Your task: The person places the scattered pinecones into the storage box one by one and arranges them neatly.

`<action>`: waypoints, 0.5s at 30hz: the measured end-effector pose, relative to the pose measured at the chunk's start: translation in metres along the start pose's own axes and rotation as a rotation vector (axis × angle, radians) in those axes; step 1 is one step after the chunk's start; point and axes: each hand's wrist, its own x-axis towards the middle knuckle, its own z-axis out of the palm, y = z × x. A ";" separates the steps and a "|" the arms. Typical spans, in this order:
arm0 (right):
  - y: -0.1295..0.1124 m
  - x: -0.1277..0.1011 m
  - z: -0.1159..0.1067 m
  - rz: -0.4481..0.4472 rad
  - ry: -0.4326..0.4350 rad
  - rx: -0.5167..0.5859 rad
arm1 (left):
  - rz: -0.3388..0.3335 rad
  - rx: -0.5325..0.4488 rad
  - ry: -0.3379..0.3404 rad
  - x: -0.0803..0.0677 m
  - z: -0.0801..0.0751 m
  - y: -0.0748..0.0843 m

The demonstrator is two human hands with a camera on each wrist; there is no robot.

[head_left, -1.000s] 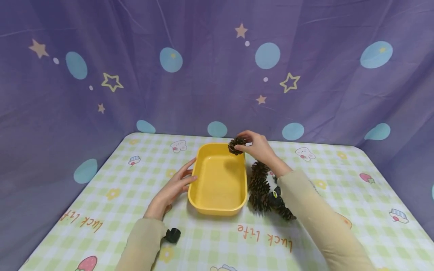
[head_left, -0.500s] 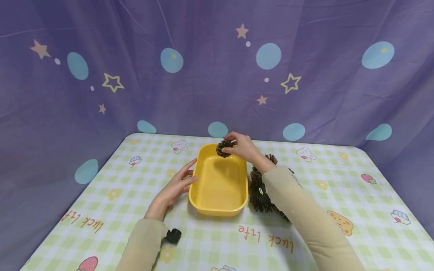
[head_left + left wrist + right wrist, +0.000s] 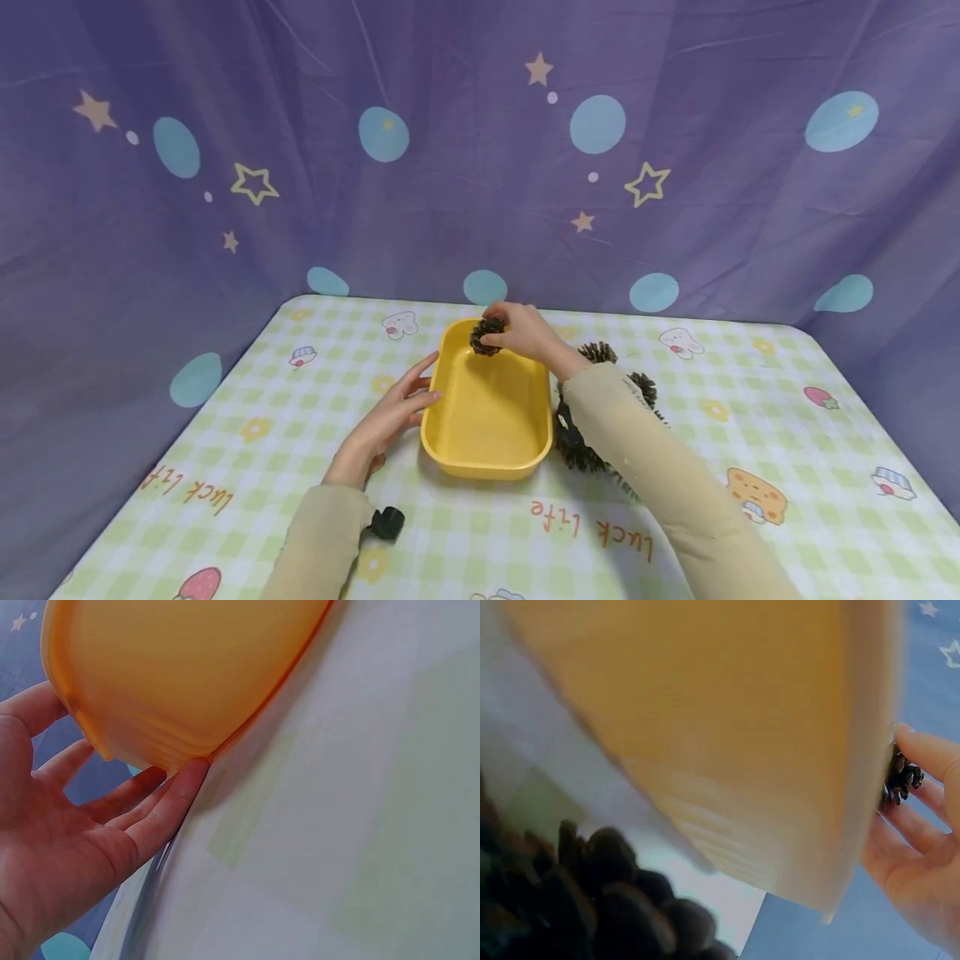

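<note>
One pine cone point(image 3: 486, 335) pinched in right hand point(image 3: 525, 332), held over far end of yellow tray point(image 3: 487, 462); nothing inside tray yet. Left hand point(image 3: 386, 421) spread flat against tray side. More cones point(image 3: 581, 446) wait on counter point(image 3: 750, 400) beside right forearm.

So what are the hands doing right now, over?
Right hand pinching pine cone above yellow tray. Left hand flat against tray's side. Nothing in the way.

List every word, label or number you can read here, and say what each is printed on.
"luck life", in orange letters on the tablecloth, near edge, right of centre.
"luck life" again on the same cloth, near left edge.
Small marking on the right sleeve: too small to read.
Nothing else is legible.
</note>
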 end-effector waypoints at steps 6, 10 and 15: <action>0.000 0.004 0.007 -0.040 -0.056 -0.114 | 0.013 -0.019 0.001 0.006 -0.003 -0.010; -0.002 0.007 0.007 -0.060 -0.068 -0.162 | 0.017 -0.021 0.007 0.014 -0.007 -0.020; -0.006 0.011 0.005 -0.049 -0.114 -0.142 | 0.027 -0.007 0.029 0.017 -0.007 -0.023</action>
